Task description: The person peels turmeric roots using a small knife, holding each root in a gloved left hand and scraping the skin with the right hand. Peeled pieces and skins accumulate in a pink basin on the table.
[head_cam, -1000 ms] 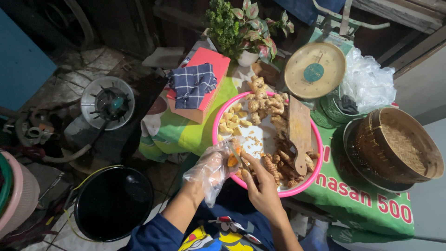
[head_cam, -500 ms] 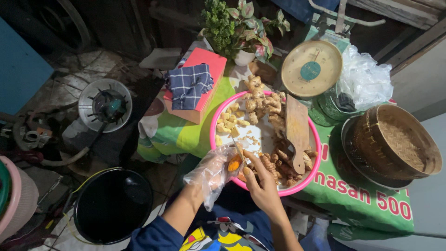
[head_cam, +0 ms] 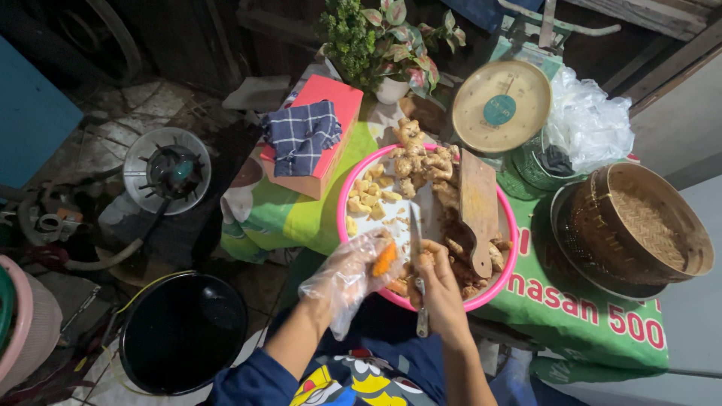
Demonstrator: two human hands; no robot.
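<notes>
At lower centre, the gloved left hand pinches an orange root piece over the pink basin so peelings land inside, while the right hand is clenched around a knife.

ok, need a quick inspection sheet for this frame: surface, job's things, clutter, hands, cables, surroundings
Surface: green printed cloth over a small table.
Job's things: pink basin of ginger-like roots; wooden board; orange root piece; knife.
Clutter: dial scale, checked cloth on red box, woven basket, plastic bag, potted plant.
Hands: left hand, in a clear plastic glove, holds the orange piece; right hand grips the knife.
Cables: hose from gas burner.
Surroundings: black bucket, tiled floor.
</notes>
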